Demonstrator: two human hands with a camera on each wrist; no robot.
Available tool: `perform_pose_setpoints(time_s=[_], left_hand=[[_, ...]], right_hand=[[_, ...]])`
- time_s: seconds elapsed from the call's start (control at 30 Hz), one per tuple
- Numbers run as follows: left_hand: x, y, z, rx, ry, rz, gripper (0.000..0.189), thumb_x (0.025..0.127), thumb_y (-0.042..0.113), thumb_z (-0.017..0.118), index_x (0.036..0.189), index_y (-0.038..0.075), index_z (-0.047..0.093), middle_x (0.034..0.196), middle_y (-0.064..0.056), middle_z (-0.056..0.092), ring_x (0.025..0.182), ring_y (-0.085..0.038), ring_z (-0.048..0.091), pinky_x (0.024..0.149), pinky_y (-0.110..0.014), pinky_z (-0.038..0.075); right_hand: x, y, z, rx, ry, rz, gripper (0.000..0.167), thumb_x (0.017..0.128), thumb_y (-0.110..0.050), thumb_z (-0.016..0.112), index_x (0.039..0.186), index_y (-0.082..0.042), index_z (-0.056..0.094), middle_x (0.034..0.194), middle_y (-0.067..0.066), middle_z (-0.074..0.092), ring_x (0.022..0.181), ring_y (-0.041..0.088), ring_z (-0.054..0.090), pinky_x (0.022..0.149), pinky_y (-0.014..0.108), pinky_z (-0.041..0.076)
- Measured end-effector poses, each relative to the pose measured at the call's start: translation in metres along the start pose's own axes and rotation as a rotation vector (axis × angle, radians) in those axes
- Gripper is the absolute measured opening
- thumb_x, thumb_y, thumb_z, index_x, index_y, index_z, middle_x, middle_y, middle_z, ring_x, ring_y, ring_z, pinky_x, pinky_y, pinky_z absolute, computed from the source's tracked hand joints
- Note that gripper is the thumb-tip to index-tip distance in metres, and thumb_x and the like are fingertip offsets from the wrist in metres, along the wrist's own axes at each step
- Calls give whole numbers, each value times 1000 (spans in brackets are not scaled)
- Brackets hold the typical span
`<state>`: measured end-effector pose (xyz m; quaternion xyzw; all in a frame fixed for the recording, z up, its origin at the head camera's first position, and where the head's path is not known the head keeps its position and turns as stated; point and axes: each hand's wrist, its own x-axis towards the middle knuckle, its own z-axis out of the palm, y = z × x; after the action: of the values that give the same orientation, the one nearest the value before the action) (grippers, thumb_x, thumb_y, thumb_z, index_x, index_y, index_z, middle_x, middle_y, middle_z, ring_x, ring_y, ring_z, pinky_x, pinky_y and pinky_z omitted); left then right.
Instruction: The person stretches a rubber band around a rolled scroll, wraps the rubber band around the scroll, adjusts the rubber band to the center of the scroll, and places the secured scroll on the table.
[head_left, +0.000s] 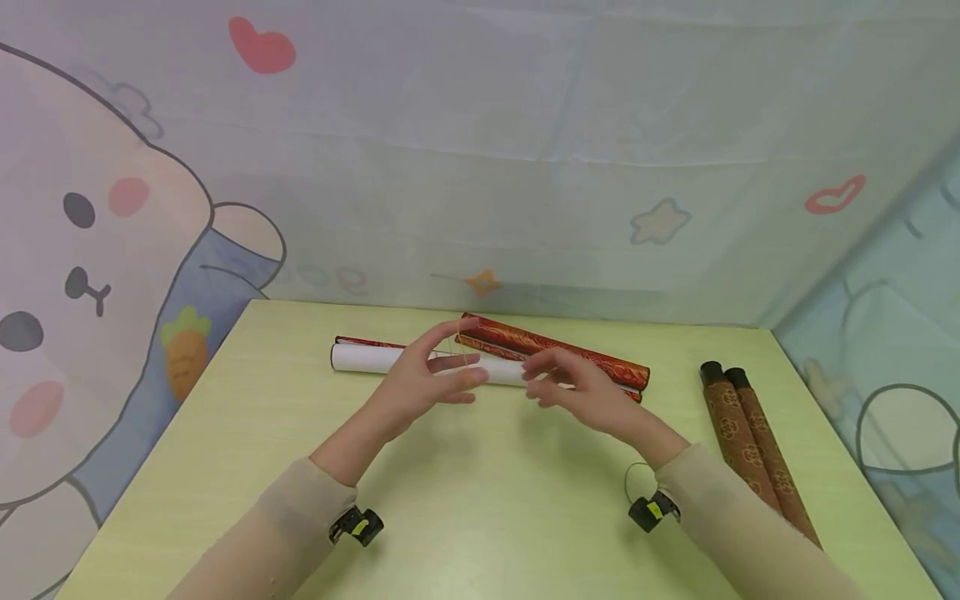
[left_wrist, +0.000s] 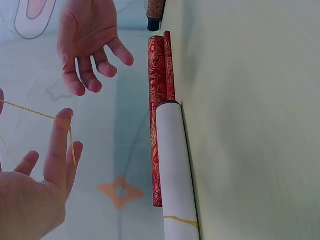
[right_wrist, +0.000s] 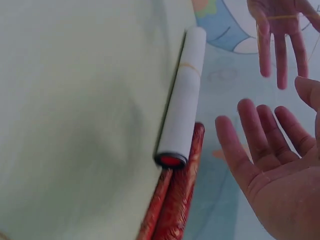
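My left hand (head_left: 408, 387) is raised over the table with fingers spread. A thin yellow rubber band (left_wrist: 30, 111) stretches between its thumb and fingers. Facing it from the right, my right hand (head_left: 588, 396) has its fingers relaxed and apart, holding nothing. Behind and below both hands lies a white roll (head_left: 363, 359) with dark-rimmed ends. Another yellow rubber band (left_wrist: 181, 220) circles this roll near its middle. Red and gold patterned rolls (head_left: 570, 346) lie against it, partly hidden by the white roll and my right hand.
Two brown patterned rolls (head_left: 738, 442) with black ends lie side by side near the table's right edge. The pale yellow table (head_left: 480, 517) meets a printed cloth backdrop (head_left: 480, 208) at its far edge. A small camera sits on each wrist.
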<state>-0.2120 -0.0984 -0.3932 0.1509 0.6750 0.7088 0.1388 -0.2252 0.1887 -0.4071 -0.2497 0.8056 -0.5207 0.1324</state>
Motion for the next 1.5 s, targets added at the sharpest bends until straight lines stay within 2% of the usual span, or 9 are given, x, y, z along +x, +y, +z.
perform_pose_setpoints(time_s=[0.07,0.3,0.47,0.67,0.9,1.13,1.37,1.5], left_hand=[[0,0,-1,14,-1,-11,72,95,16,83,158,28,50,172,0,27,142,-30,58,90,-48,64],[-1,-3,-5,47,-11,-41,79,92,19,87,159,31,48,167,-5,37,137,-35,61,91,-52,63],[-3,-5,-5,87,-2,-38,77,92,22,87,158,35,49,167,0,36,132,-29,65,89,-49,64],[-4,-6,-7,145,2,-37,75,92,28,88,155,42,51,163,3,43,127,-24,68,88,-50,64],[-7,-6,-11,166,8,-43,77,92,29,88,156,43,49,160,3,46,125,-24,69,87,-50,64],[-9,-5,-13,176,13,-46,79,91,28,88,157,42,48,154,-5,53,124,-25,70,85,-46,65],[-10,-7,-13,201,10,-38,80,90,29,89,158,39,48,164,0,40,126,-26,68,85,-47,65],[-11,-8,-14,208,10,-36,78,91,30,89,157,39,49,165,-1,38,126,-25,68,85,-47,65]], right_hand=[[3,1,-7,-99,17,-16,39,106,-20,70,141,-6,60,137,13,65,121,34,67,105,55,55],[14,5,-28,-481,29,-50,63,103,-25,75,155,0,50,153,22,55,140,42,54,114,61,45],[23,15,-34,-722,1,3,74,103,-30,75,162,-3,41,155,27,50,143,48,47,115,64,41],[37,35,-36,-912,-21,61,84,101,-34,77,166,-2,33,159,28,45,144,53,44,116,67,39],[50,44,-39,-1003,-42,98,89,99,-34,79,165,1,32,161,29,43,144,54,45,117,65,39],[57,49,-38,-1035,-72,137,93,99,-38,79,167,-1,28,164,28,40,147,52,42,120,64,37],[58,55,-40,-1060,-89,158,94,98,-40,80,168,-3,30,162,27,43,145,51,45,114,65,43],[56,57,-42,-1060,-86,173,91,97,-39,81,167,-5,33,160,26,46,144,50,47,108,64,48]])
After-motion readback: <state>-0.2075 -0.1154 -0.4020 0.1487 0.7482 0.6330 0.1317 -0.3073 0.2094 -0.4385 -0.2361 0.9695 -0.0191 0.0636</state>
